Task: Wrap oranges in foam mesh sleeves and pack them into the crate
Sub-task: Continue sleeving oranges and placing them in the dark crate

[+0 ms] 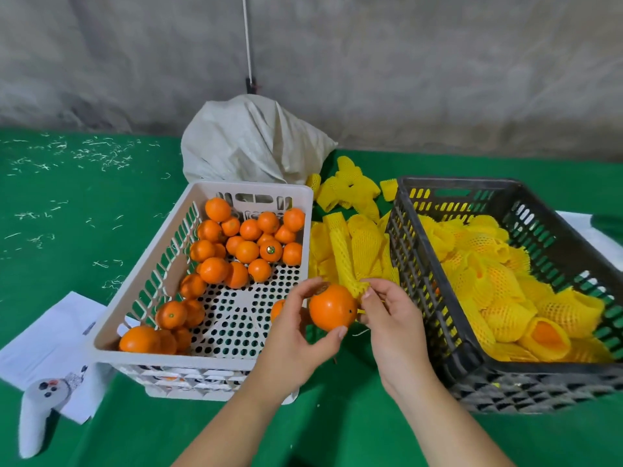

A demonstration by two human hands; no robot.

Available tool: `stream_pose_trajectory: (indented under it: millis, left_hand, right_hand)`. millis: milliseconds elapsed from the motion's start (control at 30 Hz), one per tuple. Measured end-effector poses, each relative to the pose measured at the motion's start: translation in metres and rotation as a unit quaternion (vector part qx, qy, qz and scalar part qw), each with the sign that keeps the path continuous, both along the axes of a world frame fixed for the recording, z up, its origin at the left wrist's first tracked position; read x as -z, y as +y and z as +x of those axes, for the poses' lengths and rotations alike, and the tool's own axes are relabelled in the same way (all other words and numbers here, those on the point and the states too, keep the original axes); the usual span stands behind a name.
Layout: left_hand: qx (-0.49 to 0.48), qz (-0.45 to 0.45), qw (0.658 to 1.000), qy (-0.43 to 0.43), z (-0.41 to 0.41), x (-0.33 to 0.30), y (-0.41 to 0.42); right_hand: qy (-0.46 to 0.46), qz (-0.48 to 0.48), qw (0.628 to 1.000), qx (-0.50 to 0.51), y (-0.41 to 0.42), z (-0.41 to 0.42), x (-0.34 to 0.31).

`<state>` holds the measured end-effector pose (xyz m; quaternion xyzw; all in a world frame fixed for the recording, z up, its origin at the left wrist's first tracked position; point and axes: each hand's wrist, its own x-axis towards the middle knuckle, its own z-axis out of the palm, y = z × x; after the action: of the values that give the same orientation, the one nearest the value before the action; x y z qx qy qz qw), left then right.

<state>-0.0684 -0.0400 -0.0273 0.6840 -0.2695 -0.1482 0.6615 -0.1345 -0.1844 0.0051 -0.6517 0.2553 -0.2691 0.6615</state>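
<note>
Head view: looked down on a green table (84, 203) against a grey wall (404, 79). Left hand (296, 335) held 1 orange (332, 306) between thumb and curled fingers, above the strip of table between the 2 crates. Right hand (387, 315) pinched the lower end of a yellow sleeve (344, 261), touching the orange's right side.

Open room: wide bare green at far left, littered with pale shreds (84, 153); more green in front, near the forearms. Narrow gap between crates, mostly filled by loose sleeves (357, 244), with another heap (350, 187) behind them. Hands hemmed in by the white crate's right rim and the black crate's left wall.

White crate (249, 193), left: about 30 bare oranges (249, 247), crowded toward the back and left wall, perforated floor showing at front right. Black crate (455, 358), right: wrapped oranges (505, 291) in yellow mesh, piled across most of the floor, 1 at the front with orange skin showing through its open end.

Behind the white crate, a tied white sack (253, 143), touching the back rim or just beside it, cannot tell which. At front left, white paper (43, 342) tucked partly under the crate's corner, with a white controller (37, 419) lying on its edge. More white sheet (586, 230) beyond the black crate at right.
</note>
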Motion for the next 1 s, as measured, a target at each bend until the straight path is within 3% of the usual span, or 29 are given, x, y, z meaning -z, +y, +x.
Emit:
stream_pose_trajectory:
  millis: [67, 233, 433, 600, 800, 1000]
  left_hand:
    - [-0.008, 0.019, 0.999, -0.031, -0.003, 0.002, 0.000]
    - [0.026, -0.013, 1.000, 0.005, -0.004, -0.003, 0.002]
    - [0.082, -0.083, 0.984, 0.133, 0.005, -0.012, 0.003]
    - [0.131, -0.088, 0.970, 0.185, 0.014, -0.005, -0.001]
    - [0.031, -0.105, 0.973, 0.203, 0.017, 0.004, -0.010]
    - [-0.036, -0.120, 0.983, 0.133, 0.013, 0.008, -0.008]
  right_hand:
    - [-0.003, -0.007, 1.000, 0.000, -0.004, -0.002, 0.000]
    - [0.052, -0.033, 0.996, -0.061, -0.017, -0.002, 0.004]
    - [0.050, -0.033, 0.998, 0.009, -0.017, 0.011, 0.011]
    - [0.073, 0.003, 0.996, -0.043, -0.008, 0.026, 0.011]
    - [0.070, -0.084, 0.993, -0.038, -0.027, 0.026, 0.007]
    - [0.022, -0.129, 0.987, -0.093, -0.018, 0.021, -0.002]
